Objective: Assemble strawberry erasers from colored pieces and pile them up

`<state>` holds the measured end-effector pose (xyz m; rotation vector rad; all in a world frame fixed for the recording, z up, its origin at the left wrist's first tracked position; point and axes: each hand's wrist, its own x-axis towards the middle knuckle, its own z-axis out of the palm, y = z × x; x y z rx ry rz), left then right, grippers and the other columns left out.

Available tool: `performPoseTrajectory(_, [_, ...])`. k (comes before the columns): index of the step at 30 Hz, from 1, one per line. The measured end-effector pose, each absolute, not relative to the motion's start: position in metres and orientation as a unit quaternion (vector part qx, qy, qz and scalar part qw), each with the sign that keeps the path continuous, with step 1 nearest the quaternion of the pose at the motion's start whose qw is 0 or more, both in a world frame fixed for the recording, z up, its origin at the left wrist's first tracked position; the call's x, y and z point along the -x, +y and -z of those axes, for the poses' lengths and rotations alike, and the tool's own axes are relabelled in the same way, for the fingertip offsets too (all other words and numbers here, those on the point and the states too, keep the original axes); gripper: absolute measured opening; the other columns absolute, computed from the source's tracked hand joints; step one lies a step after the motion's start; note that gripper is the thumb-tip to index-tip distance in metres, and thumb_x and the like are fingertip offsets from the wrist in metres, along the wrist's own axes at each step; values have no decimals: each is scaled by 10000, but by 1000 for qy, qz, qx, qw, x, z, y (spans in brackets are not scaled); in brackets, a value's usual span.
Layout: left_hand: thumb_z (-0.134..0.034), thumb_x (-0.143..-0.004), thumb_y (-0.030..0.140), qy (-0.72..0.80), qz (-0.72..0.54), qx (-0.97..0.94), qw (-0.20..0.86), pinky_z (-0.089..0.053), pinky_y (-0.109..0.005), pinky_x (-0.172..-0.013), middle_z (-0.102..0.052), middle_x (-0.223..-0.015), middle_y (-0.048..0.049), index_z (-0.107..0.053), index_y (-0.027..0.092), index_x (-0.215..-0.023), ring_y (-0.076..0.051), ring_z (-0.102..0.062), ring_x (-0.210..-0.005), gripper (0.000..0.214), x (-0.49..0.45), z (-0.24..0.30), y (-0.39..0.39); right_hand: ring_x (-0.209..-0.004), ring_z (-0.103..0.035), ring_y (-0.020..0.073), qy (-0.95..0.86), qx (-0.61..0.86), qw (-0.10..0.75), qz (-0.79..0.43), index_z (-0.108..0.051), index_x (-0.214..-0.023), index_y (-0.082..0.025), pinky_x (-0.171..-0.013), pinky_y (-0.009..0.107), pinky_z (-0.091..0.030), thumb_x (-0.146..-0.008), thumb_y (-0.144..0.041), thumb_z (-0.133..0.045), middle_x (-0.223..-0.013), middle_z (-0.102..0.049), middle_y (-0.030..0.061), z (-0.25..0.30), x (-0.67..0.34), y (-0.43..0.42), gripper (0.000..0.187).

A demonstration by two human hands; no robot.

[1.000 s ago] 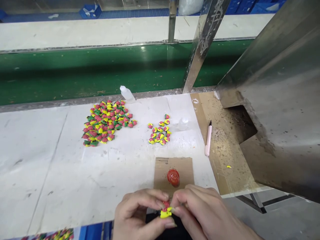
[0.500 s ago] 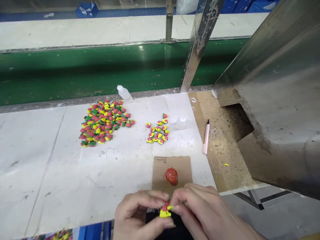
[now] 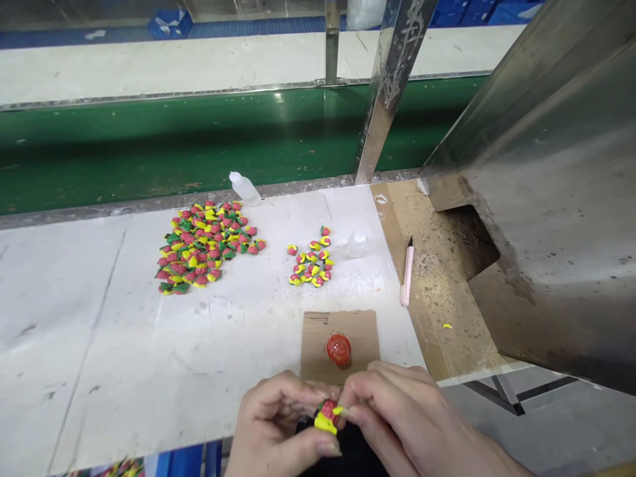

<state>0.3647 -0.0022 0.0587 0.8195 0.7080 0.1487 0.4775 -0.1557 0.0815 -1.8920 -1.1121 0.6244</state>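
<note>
Between the thumb and fingers of my left hand (image 3: 281,424) is a small figure (image 3: 326,419) with a bumpy pinkish-red body, a yellow part and a bit of green. My right hand (image 3: 397,411) pinches a tiny yellow piece (image 3: 338,411) at the figure's right side; I cannot tell whether the two are joined. Just beyond my hands, a red dish (image 3: 339,350) with something glossy in it sits on a cardboard square (image 3: 314,341). Farther off lie a small group of similar figures (image 3: 312,265) and a larger heap of figures (image 3: 201,245) to the left.
A white dropper bottle (image 3: 244,187) leans by the table's back edge. A clear rounded object (image 3: 357,244) stands right of the small group. A pink pen (image 3: 407,273) and a loose yellow piece (image 3: 448,326) lie at the right, near a metal housing (image 3: 561,199).
My left hand has turned the figure, so more of its red body and some green show. My right hand keeps its pinch at the figure's side. The view has shifted slightly.
</note>
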Motion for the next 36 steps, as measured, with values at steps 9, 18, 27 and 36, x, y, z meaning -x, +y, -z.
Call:
performPoseTrajectory(9, [-1074, -490, 259, 347, -67, -397, 847, -638, -188, -631, -867, -729, -42, -838, 226, -708, -186, -824, -648, 323, -365, -59, 0, -758, -689, 123, -443, 758, 415, -239, -574, -990, -229, -719, 214, -484, -1126, -224, -415, -895, -730, -16, -82, -476, -154, 209])
performPoseTrajectory(18, [-1059, -532, 283, 300, -79, -426, 850, -659, -200, -685, -875, -760, -39, -878, 275, -767, -217, -846, -726, 297, -359, -47, 5, -779, -700, 120, -430, 755, 410, -277, -596, -974, -240, -755, 214, -480, -1119, -246, -472, -896, -736, -36, -86, -474, -156, 190])
performPoseTrajectory(27, [-1016, -638, 257, 191, -80, -498, 842, -665, -213, -713, -885, -821, -47, -897, 328, -890, -210, -842, -739, 288, -357, -39, 14, -712, -679, 121, -475, 740, 404, -253, -644, -1001, -225, -663, 218, -466, -1139, -289, -447, -831, -719, -15, -90, -481, -155, 249])
performPoseTrajectory(36, [-1009, -654, 219, 167, -49, -479, 860, -664, -230, -766, -891, -878, -33, -890, 339, -929, -213, -848, -803, 323, -358, -40, 16, -601, -534, 105, -488, 716, 478, -144, -689, -960, -210, -595, 213, -428, -1122, -225, -470, -690, -579, -33, -74, -475, -155, 273])
